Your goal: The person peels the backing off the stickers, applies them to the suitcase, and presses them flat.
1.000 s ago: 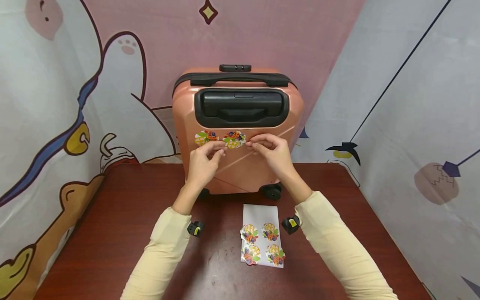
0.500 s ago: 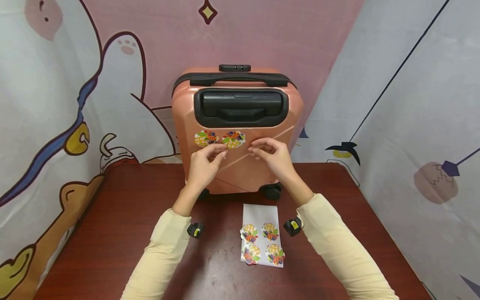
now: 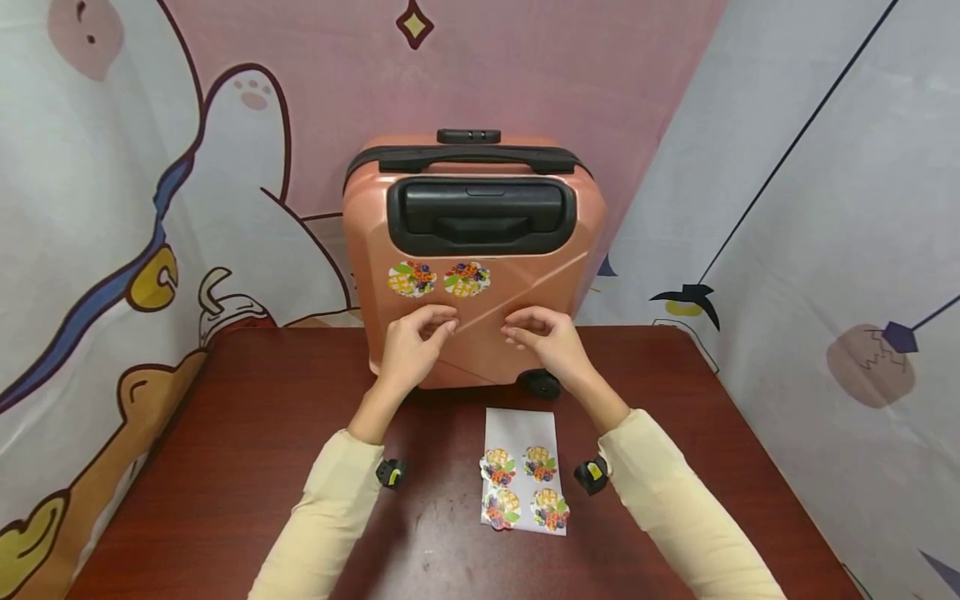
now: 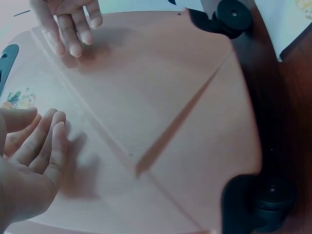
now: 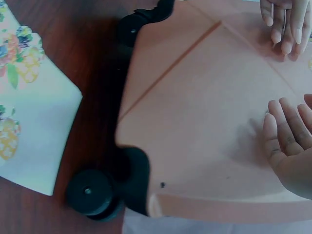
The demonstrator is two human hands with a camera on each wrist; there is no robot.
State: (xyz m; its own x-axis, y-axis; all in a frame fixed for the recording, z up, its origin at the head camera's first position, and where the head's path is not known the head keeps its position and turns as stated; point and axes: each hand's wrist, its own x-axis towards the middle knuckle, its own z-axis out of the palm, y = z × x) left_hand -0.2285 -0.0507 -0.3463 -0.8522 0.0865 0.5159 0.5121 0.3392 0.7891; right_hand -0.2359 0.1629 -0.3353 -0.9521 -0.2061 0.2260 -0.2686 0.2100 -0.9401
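Note:
A salmon-pink suitcase (image 3: 480, 354) with a black recessed handle stands upright on the table. Two round fruit-patterned stickers, a left one (image 3: 412, 280) and a right one (image 3: 467, 280), are on its front just below the handle. My left hand (image 3: 415, 342) hovers before the suitcase below the stickers, its fingers loosely bent around nothing. To its right, at the same height, my right hand (image 3: 553, 342) has its fingers relaxed and holds nothing. Both wrist views show gaps between the fingers, and shadows of the hands fall on the suitcase shell.
A white sticker sheet (image 3: 517, 427) bearing several more fruit stickers lies on the dark red-brown table (image 3: 262, 433), in front of the suitcase. Black wheels (image 3: 539, 383) are at the suitcase's lower edge. A printed cloth backdrop (image 3: 525, 67) hangs behind and at both sides.
Both hands have moved down from the right sticker's edges to below the stickers. The two stickers stay on the suitcase and now show in full.

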